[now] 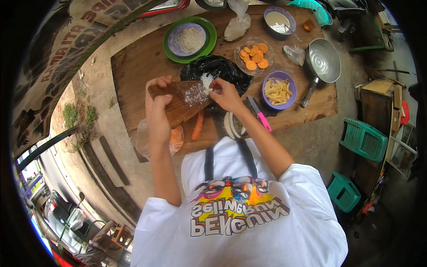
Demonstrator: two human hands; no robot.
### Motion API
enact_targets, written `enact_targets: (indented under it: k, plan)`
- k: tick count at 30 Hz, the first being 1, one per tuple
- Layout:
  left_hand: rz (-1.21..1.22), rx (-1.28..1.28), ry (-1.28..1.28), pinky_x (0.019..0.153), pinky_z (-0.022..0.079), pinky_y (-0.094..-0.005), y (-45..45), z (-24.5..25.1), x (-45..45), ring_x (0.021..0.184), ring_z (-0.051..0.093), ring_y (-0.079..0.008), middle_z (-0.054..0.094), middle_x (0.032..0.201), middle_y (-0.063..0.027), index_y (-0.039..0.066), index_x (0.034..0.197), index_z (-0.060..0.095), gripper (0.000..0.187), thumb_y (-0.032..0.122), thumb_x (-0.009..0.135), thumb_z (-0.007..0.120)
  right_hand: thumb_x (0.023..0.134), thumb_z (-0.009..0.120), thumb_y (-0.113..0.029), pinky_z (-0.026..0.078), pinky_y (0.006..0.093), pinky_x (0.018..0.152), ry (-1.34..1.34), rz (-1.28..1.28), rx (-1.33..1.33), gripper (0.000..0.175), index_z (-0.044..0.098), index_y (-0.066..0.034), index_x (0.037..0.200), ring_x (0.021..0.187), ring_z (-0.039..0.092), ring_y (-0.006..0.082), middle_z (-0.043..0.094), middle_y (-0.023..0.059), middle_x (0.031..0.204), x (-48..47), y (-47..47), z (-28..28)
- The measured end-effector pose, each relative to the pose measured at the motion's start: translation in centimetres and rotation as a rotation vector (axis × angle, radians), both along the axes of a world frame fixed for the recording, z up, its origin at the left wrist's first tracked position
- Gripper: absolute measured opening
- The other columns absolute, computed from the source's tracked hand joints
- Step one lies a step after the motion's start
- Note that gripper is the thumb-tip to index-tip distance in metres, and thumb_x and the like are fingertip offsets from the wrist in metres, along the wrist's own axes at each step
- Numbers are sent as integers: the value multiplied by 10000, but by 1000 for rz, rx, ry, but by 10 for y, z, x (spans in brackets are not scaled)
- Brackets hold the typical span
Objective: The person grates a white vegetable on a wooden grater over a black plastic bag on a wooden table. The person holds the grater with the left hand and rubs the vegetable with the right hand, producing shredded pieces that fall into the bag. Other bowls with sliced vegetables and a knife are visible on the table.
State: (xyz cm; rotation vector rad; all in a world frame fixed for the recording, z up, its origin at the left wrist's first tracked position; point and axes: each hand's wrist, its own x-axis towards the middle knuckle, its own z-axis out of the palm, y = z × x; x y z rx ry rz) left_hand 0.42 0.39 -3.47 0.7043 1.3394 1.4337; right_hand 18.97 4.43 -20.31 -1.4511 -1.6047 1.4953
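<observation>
My left hand (160, 96) grips one end of a wooden board (178, 100), which is strewn with white bits. At its other end the fingers of my right hand (225, 95) pinch a small white piece. Beneath and beyond the board lies a black plastic bag (230, 68) with a white heap on it. An orange carrot (198, 126) lies nearer to me, beside peeled pale lengths that look like banana (231, 125). To the right of these is a knife with a pink handle (264, 121). A clear plastic bag with something orange (176, 138) is partly behind my left forearm.
Around the wooden table (133, 73) stand a purple bowl of flour-like powder (191, 40) on a green plate (210, 30), a plate of orange slices (257, 56), a bowl of pale sticks (277, 91), a bowl of white liquid (277, 21) and a metal saucepan (323, 60).
</observation>
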Motion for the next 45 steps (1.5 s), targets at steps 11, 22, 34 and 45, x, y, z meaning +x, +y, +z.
enact_targets:
  k: [11,22,34,45]
  plan:
    - [18,-9,19,1141,314,-409,0,-4,-2,1310,459,-288,523,1161,-122,37,1082,517,299,109,793,487,835,706,-197,545,321,755,-111,-129,-36,303,703,53,1006,796,710,188,729,153,845,-14,-5,-9]
    - [-6,12,-8,1142,285,-396,-1,-3,-4,1304,435,-285,481,1157,-112,15,1121,486,312,59,812,470,849,680,-168,539,429,746,-210,75,-30,277,712,87,953,802,704,390,693,262,800,-3,0,-5]
    - [-6,2,0,1138,292,-394,-1,-3,-4,1308,438,-287,484,1150,-115,18,1111,486,307,58,807,467,906,669,-220,517,366,667,-83,-13,7,300,714,66,985,680,668,241,680,172,721,-17,-6,29]
    - [0,1,-21,1143,290,-397,-1,-2,-4,1328,430,-294,488,1166,-117,12,1118,487,317,64,806,473,921,666,-180,510,344,647,-81,-78,132,275,701,82,998,644,657,214,670,165,701,-26,-3,3]
